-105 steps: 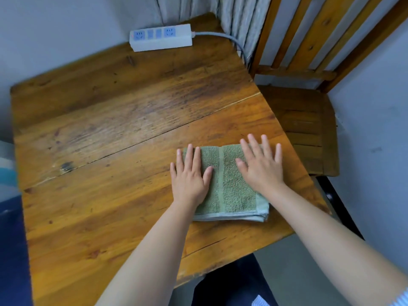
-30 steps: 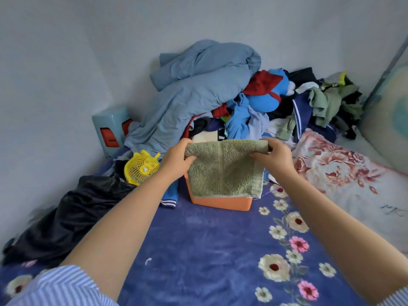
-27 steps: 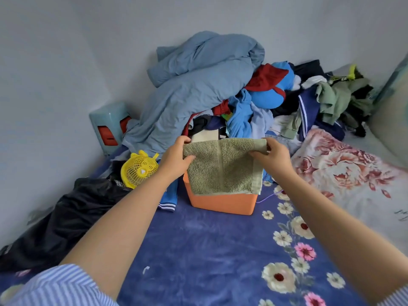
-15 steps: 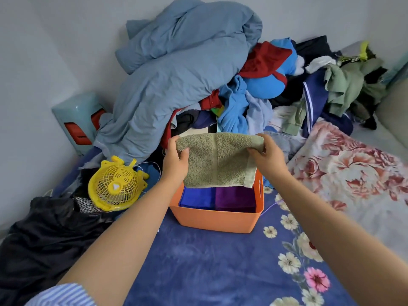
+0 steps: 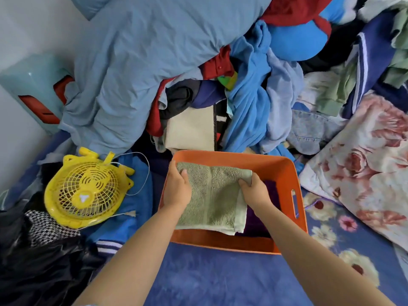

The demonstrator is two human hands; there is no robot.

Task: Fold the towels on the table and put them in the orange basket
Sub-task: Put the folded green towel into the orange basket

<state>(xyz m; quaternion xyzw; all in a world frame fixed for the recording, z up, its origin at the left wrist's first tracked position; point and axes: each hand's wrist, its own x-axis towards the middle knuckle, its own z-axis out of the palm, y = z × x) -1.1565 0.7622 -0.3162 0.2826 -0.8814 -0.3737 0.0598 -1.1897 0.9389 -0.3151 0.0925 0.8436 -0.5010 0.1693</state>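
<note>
A folded green towel (image 5: 212, 199) lies flat inside the orange basket (image 5: 293, 173), which stands on a blue flowered bedspread. My left hand (image 5: 177, 188) pinches the towel's far left corner, thumb on top. My right hand (image 5: 254, 191) grips its far right corner. A purple towel (image 5: 262, 224) shows under it on the right side of the basket. What lies under the green towel on the left is hidden.
A yellow table fan (image 5: 86, 188) lies left of the basket with its cord looping toward it. A big heap of clothes and a grey-blue quilt (image 5: 143, 62) rises behind. A flowered pillow (image 5: 364, 164) lies to the right, black fabric (image 5: 39, 270) at lower left.
I carried the towel from the wooden table to the bed. In the last half second both hands lowered it from above the basket down into it, covering the blue towel.
</note>
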